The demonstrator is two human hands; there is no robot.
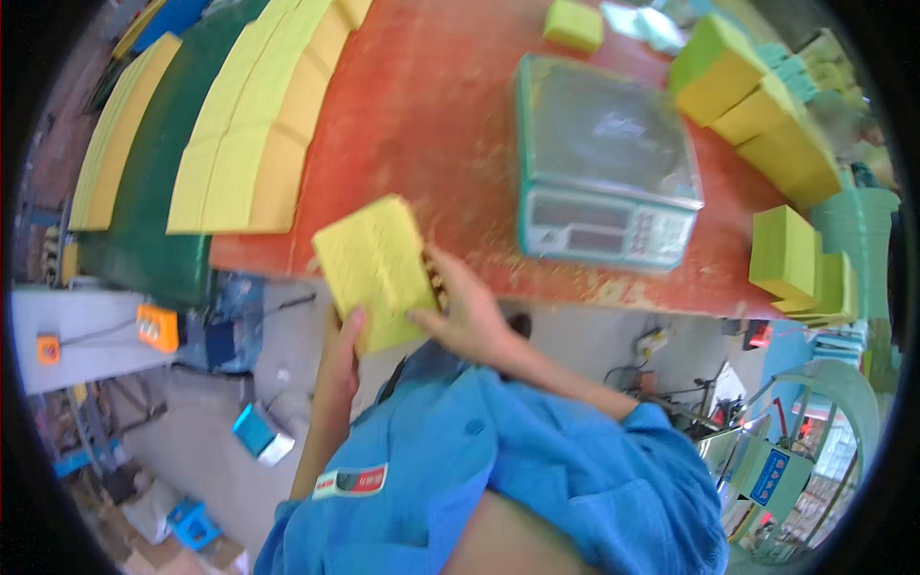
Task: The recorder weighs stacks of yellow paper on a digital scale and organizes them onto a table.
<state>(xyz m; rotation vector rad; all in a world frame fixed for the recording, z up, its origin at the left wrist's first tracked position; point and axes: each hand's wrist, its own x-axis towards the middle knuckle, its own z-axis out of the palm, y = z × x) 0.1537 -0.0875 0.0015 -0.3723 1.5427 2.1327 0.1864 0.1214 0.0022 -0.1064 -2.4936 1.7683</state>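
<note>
Between my two hands is a stack of yellow paper (376, 273), tilted and held just off the near edge of the red table. My left hand (343, 340) grips its lower left side, with the thumb on top. My right hand (465, 302) holds the right side, its thumb pressing on the lower right corner and the other fingers partly hidden underneath. To the right of the stack stands a scale (609, 153) with a metal pan and a teal body, with nothing on the pan.
Long rows of yellow paper stacks (240, 153) line the table's left side and a green surface (158, 163) beside it. More yellow blocks (786, 254) stand at the right, and a small one (574, 25) behind the scale. A green machine (778, 474) is at lower right.
</note>
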